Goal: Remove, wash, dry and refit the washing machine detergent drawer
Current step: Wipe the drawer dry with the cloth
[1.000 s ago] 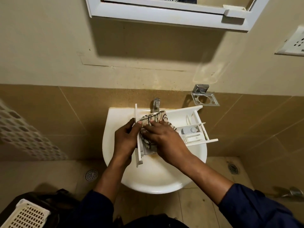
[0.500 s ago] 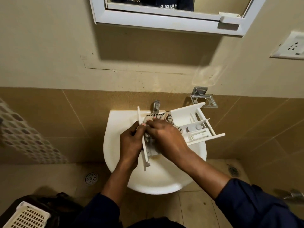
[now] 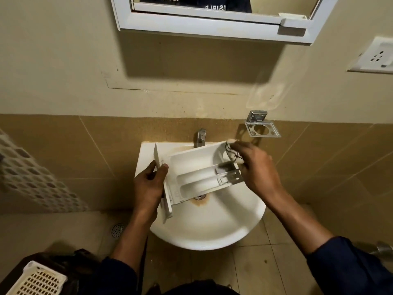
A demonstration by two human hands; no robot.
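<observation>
Over the white basin (image 3: 204, 241) my left hand (image 3: 148, 184) grips the detergent drawer (image 3: 191, 165) by its front panel; my right hand (image 3: 257, 169) pinches a patterned cloth (image 3: 231, 154) at its far end, tap (image 3: 201, 137) left of that grip, chrome holder (image 3: 262, 128) just beyond.

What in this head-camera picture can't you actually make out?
Head view only:
- cloth: mostly hidden under the right hand, motion-blurred.
- drawer front panel: seen edge-on, partly covered by the left hand.
- drawer's far-end fittings: blurred.
- mirror: cut off by the top edge.
- basket: cut off at the bottom-left corner.
</observation>
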